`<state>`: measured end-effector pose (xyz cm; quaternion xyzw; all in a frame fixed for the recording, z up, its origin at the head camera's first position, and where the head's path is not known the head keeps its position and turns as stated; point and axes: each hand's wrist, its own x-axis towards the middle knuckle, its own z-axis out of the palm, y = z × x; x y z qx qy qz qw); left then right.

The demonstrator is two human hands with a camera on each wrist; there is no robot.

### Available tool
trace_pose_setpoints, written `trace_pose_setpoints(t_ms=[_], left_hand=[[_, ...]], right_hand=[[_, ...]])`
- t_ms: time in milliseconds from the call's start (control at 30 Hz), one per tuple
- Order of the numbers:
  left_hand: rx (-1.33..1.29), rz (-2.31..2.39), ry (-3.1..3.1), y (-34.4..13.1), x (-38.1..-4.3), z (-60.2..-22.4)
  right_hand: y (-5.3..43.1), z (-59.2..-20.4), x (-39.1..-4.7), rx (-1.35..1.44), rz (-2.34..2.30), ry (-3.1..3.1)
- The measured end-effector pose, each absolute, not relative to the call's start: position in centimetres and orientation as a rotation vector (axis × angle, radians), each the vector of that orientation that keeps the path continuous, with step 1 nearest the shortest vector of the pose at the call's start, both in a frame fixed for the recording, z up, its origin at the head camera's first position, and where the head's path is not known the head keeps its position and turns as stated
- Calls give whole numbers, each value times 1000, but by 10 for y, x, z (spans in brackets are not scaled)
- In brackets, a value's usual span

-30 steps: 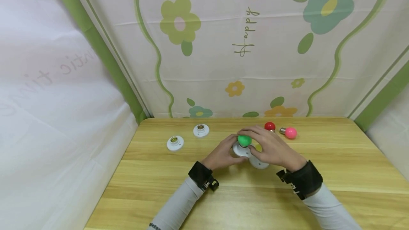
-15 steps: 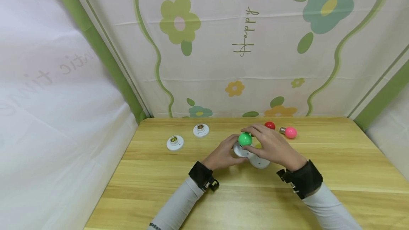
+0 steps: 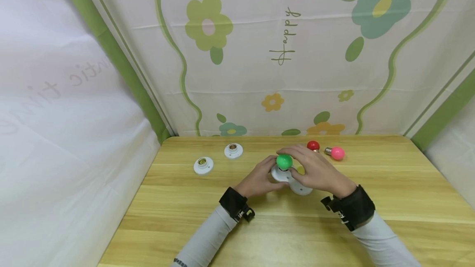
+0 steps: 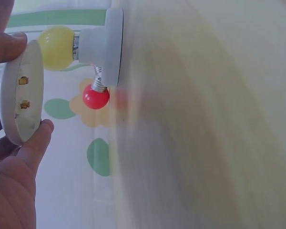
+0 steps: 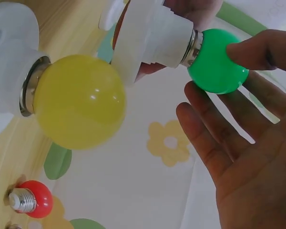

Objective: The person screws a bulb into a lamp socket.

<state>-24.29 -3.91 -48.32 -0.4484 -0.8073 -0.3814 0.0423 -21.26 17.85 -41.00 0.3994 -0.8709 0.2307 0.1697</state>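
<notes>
My left hand (image 3: 256, 181) grips a white round lamp socket (image 3: 278, 175) by the edge of its base. The left wrist view shows the base's hollow underside (image 4: 29, 90), with brass contacts, held off the wooden table. A green bulb (image 5: 219, 62) sits with its metal cap in that socket's mouth. My right hand (image 3: 317, 170) has its thumb and fingers around the green globe. Close beside, a yellow bulb (image 5: 78, 102) stands in a second white socket (image 3: 301, 189), partly hidden by the right hand in the head view.
Two white sockets without bulbs, a nearer one (image 3: 203, 166) and a farther one (image 3: 233, 151), lie to the left on the wooden table (image 3: 222, 234). A red bulb (image 3: 313, 146) and a pink bulb (image 3: 337, 153) lie behind the right hand. A printed cloth hangs behind the table.
The right hand's fingers and thumb shifted around the green bulb, first drawing back to the right, then reaching over it again. The left hand and its socket have stayed nearly still.
</notes>
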Motion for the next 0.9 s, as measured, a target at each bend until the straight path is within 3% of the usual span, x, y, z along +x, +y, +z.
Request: trace_pose_setpoints(t_ms=[900], left_hand=[[-1377,-1175,-2456,-41,-240,-481]], right_hand=[[178,-409,-211,1028,643,-2525]])
